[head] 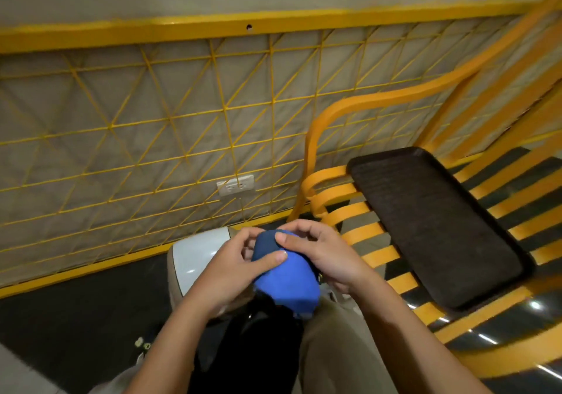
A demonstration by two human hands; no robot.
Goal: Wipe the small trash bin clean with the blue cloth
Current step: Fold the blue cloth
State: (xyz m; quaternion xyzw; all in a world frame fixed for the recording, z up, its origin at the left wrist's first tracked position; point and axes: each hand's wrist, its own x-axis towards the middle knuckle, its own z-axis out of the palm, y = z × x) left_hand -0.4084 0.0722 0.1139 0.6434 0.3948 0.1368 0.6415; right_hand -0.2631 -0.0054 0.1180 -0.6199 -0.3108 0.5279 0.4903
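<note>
Both hands, left hand (pixel 225 275) and right hand (pixel 325 257), grip the bunched blue cloth (pixel 286 281) directly above the white trash bin (pixel 194 263) — bin partly hidden. Black tray (pixel 435 226) lies on the yellow bench (pixel 362 232) alongside.

The cloth (pixel 286 275) is soft matt fabric, zero sheen. The bin (pixel 194 260) looks like smooth glossy white plastic and it's catching a highlight. The bench (pixel 362 232) slats are yellow painted metal, kinda satin. The tray (pixel 435 226) on it is dull black with a fine rough texture. The wire grid (pixel 224 107) is thin painted metal too. The dark floor (pixel 76 317) is smooth, with shiny glints under the bench.
</note>
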